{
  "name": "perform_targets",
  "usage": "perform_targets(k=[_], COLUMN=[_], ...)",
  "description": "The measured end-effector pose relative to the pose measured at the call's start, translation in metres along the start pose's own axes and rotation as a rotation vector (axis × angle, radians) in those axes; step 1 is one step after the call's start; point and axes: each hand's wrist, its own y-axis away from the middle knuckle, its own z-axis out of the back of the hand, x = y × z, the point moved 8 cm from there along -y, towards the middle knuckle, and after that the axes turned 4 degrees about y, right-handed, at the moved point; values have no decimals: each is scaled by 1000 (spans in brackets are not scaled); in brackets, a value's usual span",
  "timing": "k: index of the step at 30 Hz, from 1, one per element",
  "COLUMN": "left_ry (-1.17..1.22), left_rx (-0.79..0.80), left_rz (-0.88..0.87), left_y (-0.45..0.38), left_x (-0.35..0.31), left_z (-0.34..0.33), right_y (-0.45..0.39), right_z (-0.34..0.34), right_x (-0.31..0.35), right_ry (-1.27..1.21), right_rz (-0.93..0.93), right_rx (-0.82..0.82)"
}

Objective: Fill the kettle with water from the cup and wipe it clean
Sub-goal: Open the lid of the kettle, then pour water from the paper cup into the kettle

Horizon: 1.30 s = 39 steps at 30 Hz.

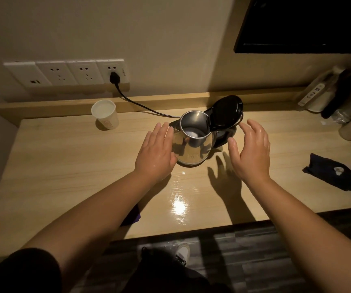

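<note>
A steel kettle (193, 144) stands mid-table with its black lid (226, 109) flipped up and open. My left hand (156, 153) rests flat against the kettle's left side, fingers together and extended. My right hand (251, 149) hovers open just right of the kettle, apart from it, palm turned toward it. A white paper cup (105, 114) holding water stands upright at the back left, out of reach of both hands. A dark cloth (331, 175) lies crumpled on the table at the right.
The wooden table (64, 170) has a wet shiny patch near its front edge. A black cord (140, 105) runs from a wall socket (113, 70) to the kettle. Bottles and packets (339, 98) crowd the back right corner. A dark screen (303, 24) hangs above.
</note>
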Motion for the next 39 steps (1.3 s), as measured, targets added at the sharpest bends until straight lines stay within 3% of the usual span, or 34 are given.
perform_targets(k=[3,8,13,23,33,39], left_ry=[-8,-72,-59,147,662,871], left_rx=[66,278,281,240,-40,-120], left_rz=[47,94,84,89,521,553], left_y=[29,76,95,87,20,-30], left_x=[16,48,74,161,281,303], left_z=[-20,-64,-64,-60,-60,-67], right_y=[36,111,154,153,153,153], right_z=[-23,-102,-178,-218,-219,-220], right_x=[12,42,69,82,80,78], right_ry=[62,172,348,459,494,507], right_rz=[27,135,154,-16,-25,-23], right_rx=[65,392,635,633,578,539])
